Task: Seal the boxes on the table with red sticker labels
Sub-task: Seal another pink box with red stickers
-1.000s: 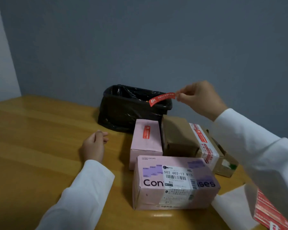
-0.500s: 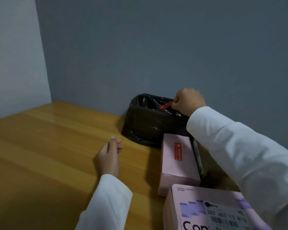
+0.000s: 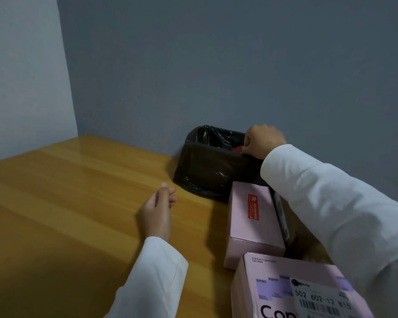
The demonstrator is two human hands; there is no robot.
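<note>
- Grey-blue walls meet at a corner behind the wooden surface (image 3: 67, 191), and a bin lined with a black bag (image 3: 207, 166) stands against the far wall.
- Our right hand (image 3: 263, 141) sits curled at the bin's rim, the grip closed around something red (image 3: 238, 149) just inside the liner (most of it is hidden by the fingers, so we cannot tell whether it is a label or its backing strip).
- Our left hand (image 3: 157, 212) rests on its edge on the bare wood, fingers loosely curled and holding nothing, well apart from the boxes.
- Just in front of the bin lies a small pink box (image 3: 253, 223) already wearing a red sticker label (image 3: 253, 207) across its top; nearer us is a larger pink box (image 3: 285, 290) with a white shipping label (image 3: 319, 299) and no red sticker showing on the part we can see.
- We judge the large box is left to seal, so the risks are these: the red scrap may cling to our fingers instead of dropping, since adhesive sticks; our sleeve, which hangs over the boxes, may drag the small one askew as we pull back; and more boxes may sit hidden under that arm, easy to miss.
</note>
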